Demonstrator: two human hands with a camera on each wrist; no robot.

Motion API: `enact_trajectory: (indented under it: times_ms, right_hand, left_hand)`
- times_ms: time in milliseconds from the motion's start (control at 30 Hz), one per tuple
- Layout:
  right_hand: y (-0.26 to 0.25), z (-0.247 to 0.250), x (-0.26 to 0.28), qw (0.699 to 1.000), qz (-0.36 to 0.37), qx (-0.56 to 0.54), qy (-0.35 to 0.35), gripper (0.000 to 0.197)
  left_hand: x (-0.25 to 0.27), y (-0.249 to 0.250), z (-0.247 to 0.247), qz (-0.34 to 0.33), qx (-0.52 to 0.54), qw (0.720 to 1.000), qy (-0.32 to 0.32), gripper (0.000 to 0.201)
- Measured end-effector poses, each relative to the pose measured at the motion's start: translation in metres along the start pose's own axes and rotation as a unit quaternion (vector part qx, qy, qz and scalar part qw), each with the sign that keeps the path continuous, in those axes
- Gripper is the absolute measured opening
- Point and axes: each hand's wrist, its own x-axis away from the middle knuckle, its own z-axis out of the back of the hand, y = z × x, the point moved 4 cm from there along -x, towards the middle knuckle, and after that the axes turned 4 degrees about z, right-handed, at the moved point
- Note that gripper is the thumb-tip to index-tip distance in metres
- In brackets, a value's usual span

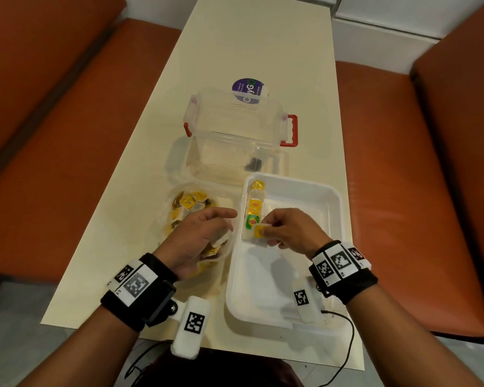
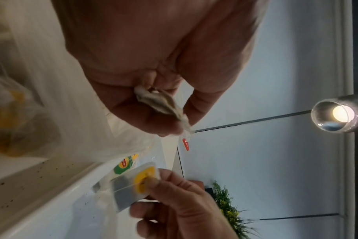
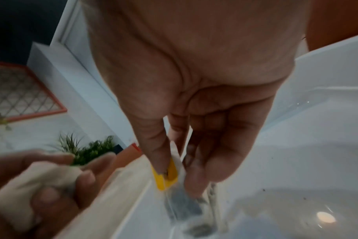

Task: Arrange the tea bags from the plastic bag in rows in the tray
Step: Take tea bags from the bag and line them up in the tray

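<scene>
Your tray (image 1: 336, 219) has lots of bare room along its right side and near end. Tea bags (image 1: 254, 208) line its left wall. A clear box (image 1: 235, 135) blocks the far side, and the plastic bag (image 1: 179, 216) fills the left edge of the surface (image 1: 249, 37).

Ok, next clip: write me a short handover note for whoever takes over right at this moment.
Left hand: holds a bunch of pale tea bags, above the plastic bag.
Right hand: pinches one tea bag by its yellow tag, low over the white tray, at the near end of the row.
Done: one row begun along the tray's left wall, a few tea bags laid end to end.
Left: set this one down, feed over the ones in the left hand, then empty the plastic bag, where many remain. Most of the tray is unfilled.
The clear box behind is not in use.
</scene>
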Motion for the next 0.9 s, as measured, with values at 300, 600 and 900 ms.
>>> enact_trajectory:
  times_ms: [300, 600, 900]
  right_hand:
    - [0.009, -0.021, -0.020, 0.996, -0.041, 0.072, -0.035, 0.009]
    - [0.009, -0.020, -0.026, 0.996, -0.048, 0.075, 0.000, 0.015]
    - [0.011, -0.019, -0.025, 0.996, -0.053, 0.063, 0.036, 0.022]
  left_hand:
    - [0.001, -0.001, 0.003, 0.014, 0.040, 0.999, -0.027, 0.051]
    - [0.001, -0.003, 0.005, 0.000, 0.038, 0.999, -0.033, 0.047]
    - [0.001, 0.000, 0.006, -0.004, 0.042, 0.999, -0.032, 0.040]
